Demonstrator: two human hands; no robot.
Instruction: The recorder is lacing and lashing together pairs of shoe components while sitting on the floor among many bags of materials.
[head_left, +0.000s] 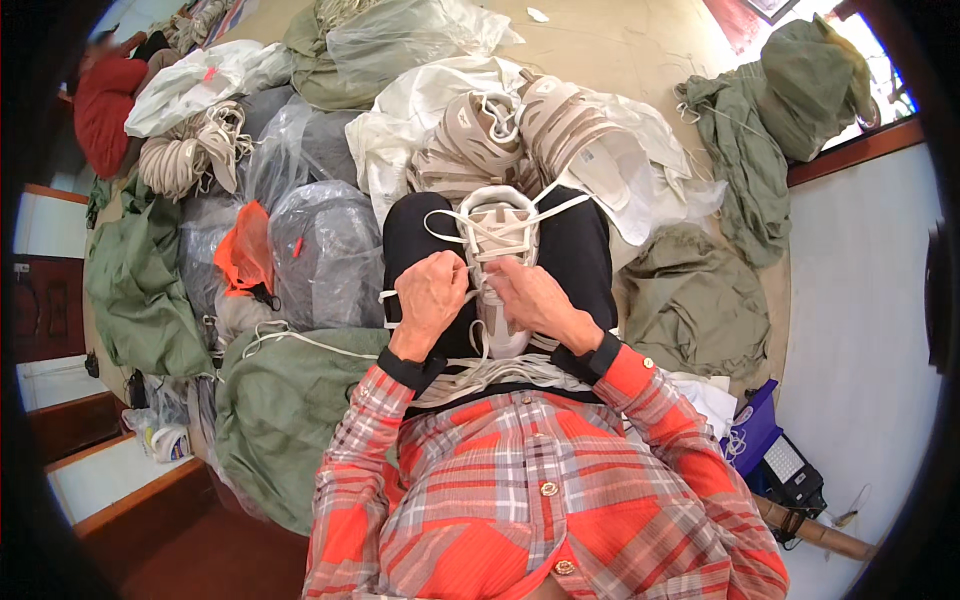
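Note:
A beige and white sneaker [498, 228] rests between my thighs, its ankle opening away from me and its toe toward my belly. A cream shoelace [560, 206] crosses its upper part, with loose loops out to both sides. My left hand [432, 298] is closed in a pinch on the lace at the shoe's left edge. Over the middle of the shoe, my right hand [538, 300] bends its fingers around the lace at the eyelets and partly hides them. A bundle of cream laces [500, 378] lies across my lap.
Beyond my knees, stacked beige sneakers [465, 150] lie on white sacks. More sneakers [195, 152] sit at the far left, near a person in red [103, 105]. Clear plastic bags [325, 250], an orange bag [243, 250] and green cloth sacks [700, 300] surround me.

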